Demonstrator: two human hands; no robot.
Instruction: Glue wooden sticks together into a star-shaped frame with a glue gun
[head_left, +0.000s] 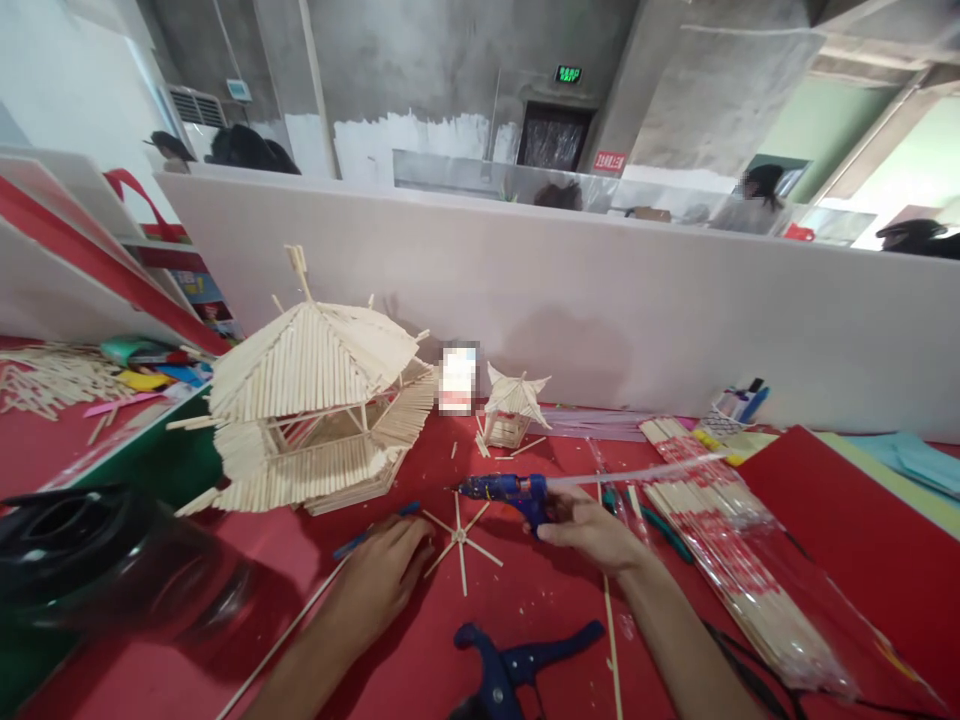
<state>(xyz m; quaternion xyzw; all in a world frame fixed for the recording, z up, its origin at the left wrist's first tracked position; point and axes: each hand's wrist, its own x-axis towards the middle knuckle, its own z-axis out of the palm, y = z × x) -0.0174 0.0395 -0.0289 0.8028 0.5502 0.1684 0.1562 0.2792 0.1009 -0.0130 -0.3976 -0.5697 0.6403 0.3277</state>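
Observation:
My right hand (581,525) is wrapped round the handle of a blue glue gun (510,488), whose nozzle points left with a long clear glue stick (645,469) out of its back. Just below the nozzle, a star of thin wooden sticks (460,537) lies flat on the red tabletop (555,600). My left hand (390,562) rests palm down left of the star, fingers bent toward it; what its fingertips touch is hidden. A blue pen-like tool (375,532) lies partly behind that hand. Beyond stand a large stick pavilion (315,400) and a small one (516,405).
A dark bottle (120,570) stands at left. Blue pliers-like tool (517,665) lies at the front edge. Bagged sticks (735,550), a red sheet (862,550) and a pen holder (735,405) are at right. A white partition (637,310) rises behind.

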